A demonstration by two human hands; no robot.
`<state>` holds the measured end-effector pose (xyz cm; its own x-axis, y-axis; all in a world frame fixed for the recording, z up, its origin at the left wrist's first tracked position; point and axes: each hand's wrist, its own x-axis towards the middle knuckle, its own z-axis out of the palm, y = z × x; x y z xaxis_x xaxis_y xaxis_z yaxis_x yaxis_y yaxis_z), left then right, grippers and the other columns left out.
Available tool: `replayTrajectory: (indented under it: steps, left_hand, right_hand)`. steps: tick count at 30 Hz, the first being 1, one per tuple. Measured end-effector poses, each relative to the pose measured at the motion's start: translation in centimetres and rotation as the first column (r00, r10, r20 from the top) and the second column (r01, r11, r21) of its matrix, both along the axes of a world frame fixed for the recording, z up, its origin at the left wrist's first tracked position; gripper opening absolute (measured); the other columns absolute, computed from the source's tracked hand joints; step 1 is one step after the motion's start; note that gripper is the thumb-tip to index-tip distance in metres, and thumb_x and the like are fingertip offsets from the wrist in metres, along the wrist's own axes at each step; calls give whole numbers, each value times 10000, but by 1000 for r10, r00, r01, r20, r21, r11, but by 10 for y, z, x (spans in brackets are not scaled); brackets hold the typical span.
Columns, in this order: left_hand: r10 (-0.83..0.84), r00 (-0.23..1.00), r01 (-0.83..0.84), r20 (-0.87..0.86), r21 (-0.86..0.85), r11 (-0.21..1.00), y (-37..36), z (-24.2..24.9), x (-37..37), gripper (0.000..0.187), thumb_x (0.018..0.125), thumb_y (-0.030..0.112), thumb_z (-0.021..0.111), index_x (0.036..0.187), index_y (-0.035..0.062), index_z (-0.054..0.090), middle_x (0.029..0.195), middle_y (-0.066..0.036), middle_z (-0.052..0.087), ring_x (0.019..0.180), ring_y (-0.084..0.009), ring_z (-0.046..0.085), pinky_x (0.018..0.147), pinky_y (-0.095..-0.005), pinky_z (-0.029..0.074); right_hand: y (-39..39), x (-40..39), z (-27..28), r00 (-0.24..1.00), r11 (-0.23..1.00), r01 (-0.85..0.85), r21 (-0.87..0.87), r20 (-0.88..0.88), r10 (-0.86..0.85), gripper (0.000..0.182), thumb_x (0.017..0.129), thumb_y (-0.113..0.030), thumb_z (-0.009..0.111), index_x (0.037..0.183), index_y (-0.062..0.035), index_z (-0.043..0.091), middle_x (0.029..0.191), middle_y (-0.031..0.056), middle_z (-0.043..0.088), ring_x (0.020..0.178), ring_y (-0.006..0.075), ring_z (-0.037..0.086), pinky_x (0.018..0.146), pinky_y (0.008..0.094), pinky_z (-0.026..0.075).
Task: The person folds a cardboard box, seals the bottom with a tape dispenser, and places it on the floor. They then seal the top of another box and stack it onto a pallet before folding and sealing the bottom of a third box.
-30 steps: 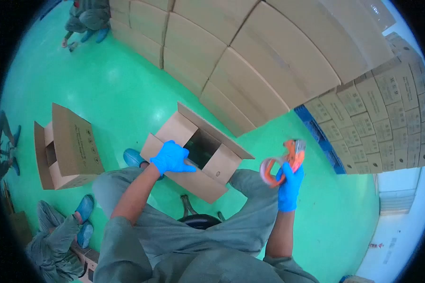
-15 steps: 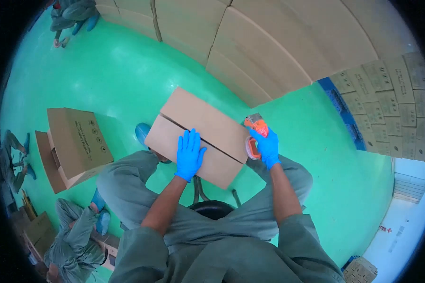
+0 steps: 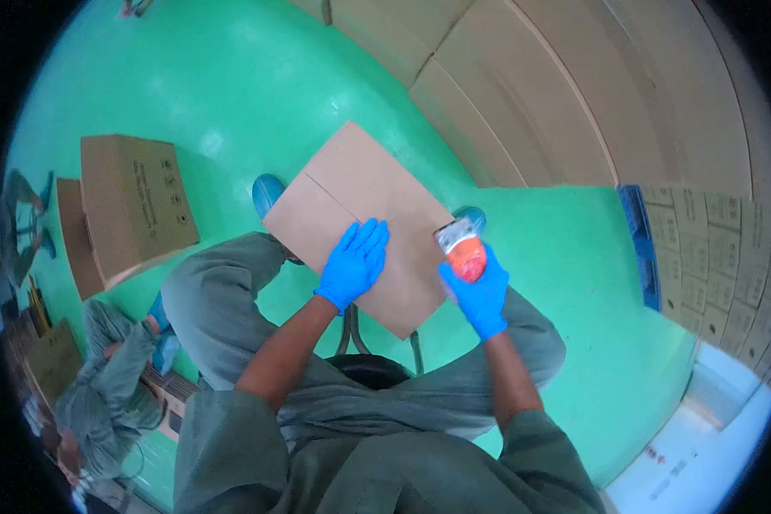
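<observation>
A brown cardboard box [image 3: 317, 206] stands between my knees, its top flaps meeting along a thin seam. My left hand [image 3: 353, 264], in a blue glove, lies flat on the flaps over the seam with its fingers stretched out and close together. In my right hand [image 3: 481, 294], also gloved in blue, is an orange tape dispenser [image 3: 465, 259] with a metal head. That head overlaps the right end of the box top in this view. My fingers hide part of the dispenser.
An open printed carton [image 3: 146, 201] stands on the green floor [image 3: 223, 103] at left. A tall stack of large boxes [image 3: 522, 94] lines the back right. Beside it, smaller cartons [image 3: 694, 248] rest on a blue pallet [image 3: 641, 244]. Another seated person [image 3: 116, 385] is at lower left.
The gap between the flaps has narrowed to a thin line. My left hand has slid right over the seam, and the tape dispenser has tilted toward the box's right end. The view has turned.
</observation>
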<state>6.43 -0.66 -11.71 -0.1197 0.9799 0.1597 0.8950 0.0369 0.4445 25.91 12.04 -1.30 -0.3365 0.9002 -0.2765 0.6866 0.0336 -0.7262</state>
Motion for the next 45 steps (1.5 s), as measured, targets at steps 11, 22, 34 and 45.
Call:
replayTrajectory:
  steps: [11,22,34,45]
  left_hand:
    - [-50,993,61,110,-96,994,-2,2,-4,582,802,202,562,1347,27,457,1466,-120,375,1370,-279,335,1137,-472,232]
    - [273,-281,-182,920,-331,926,4,23,-20,423,947,326,506,1202,-5,571,1133,-134,631,1003,-251,622,899,-384,492]
    - [576,-50,-150,816,-576,804,39,13,-12,249,785,256,758,737,18,703,687,-43,656,628,-118,578,586,-317,463]
    - [666,639,-635,384,-226,739,52,37,-280,293,756,337,674,685,57,726,652,-137,665,603,-257,643,608,-381,512]
  right_hand:
    - [-49,-13,-32,947,948,-317,-7,-48,317,728,621,-224,848,1243,-12,536,1009,100,694,899,170,679,802,335,547]
    - [-51,-9,-37,946,967,-248,-60,-231,228,743,630,-189,849,1272,-10,520,1027,114,688,907,165,675,789,340,549]
    - [-48,-37,-17,962,963,-269,-11,47,269,731,668,-348,826,1269,-59,526,1026,146,687,898,244,688,776,367,547]
    - [-29,-140,3,923,935,-351,-45,151,354,592,691,-399,787,1129,-52,593,906,145,695,810,270,689,714,382,538]
